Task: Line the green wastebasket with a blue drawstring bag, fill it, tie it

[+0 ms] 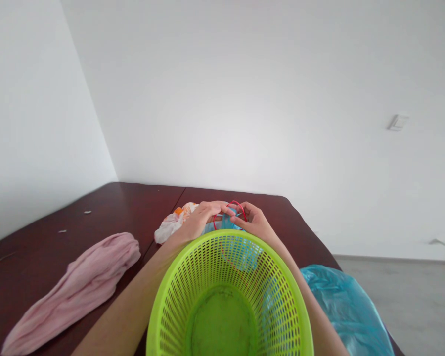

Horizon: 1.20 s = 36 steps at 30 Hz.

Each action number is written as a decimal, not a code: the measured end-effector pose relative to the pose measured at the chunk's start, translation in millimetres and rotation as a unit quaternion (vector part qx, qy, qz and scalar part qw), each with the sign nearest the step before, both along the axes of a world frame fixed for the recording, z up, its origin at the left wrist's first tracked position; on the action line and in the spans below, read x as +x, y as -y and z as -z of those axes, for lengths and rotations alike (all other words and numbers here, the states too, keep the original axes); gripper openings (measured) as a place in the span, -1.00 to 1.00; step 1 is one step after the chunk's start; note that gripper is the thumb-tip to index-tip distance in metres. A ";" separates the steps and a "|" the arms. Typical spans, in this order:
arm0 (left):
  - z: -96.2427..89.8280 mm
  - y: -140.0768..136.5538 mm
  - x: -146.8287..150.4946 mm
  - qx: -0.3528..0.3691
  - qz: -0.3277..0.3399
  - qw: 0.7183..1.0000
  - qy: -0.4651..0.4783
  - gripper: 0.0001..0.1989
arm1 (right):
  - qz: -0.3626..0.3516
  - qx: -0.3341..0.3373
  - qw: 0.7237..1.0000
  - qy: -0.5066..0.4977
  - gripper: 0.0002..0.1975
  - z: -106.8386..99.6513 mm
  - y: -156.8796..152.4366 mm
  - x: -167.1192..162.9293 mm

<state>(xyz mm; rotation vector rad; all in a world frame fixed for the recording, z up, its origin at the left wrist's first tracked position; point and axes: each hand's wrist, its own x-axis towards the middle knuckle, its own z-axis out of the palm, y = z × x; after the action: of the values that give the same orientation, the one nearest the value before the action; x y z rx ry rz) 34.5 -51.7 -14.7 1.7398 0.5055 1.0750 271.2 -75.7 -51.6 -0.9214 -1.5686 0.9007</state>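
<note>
Beyond the far rim of a green slotted plastic basket [228, 321], my two hands meet over a blue plastic bag [228, 220]. My left hand [209, 212] comes from the left, its fingers closed at the gathered blue plastic. From the other side my right hand [252, 217] pinches the same place between thumb and fingers. A thin red cord [235, 201] loops around the bunched plastic and past my fingertips. The basket's wall hides the bag's lower part, though blue shows through its slots. Both forearms pass along the basket's sides.
A white plastic bag with orange print [170, 225] lies left of my left hand. Pink cloth [77, 287] stretches over the dark red table [144, 198] at left. More blue plastic [344, 306] lies at the right edge. A white wall [226, 99] stands behind.
</note>
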 end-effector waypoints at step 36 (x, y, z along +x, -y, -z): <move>2.3 -44.6 -76.7 0.208 -0.333 0.906 -0.159 -0.16 | 0.204 0.068 0.945 -0.247 -0.50 -30.8 8.5 44.6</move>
<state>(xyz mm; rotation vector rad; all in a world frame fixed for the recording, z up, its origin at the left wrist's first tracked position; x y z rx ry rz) -42.2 -7.1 -17.1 2.2059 1.2109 1.4511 315.8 -84.2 -20.8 -0.8035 -0.9505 0.6507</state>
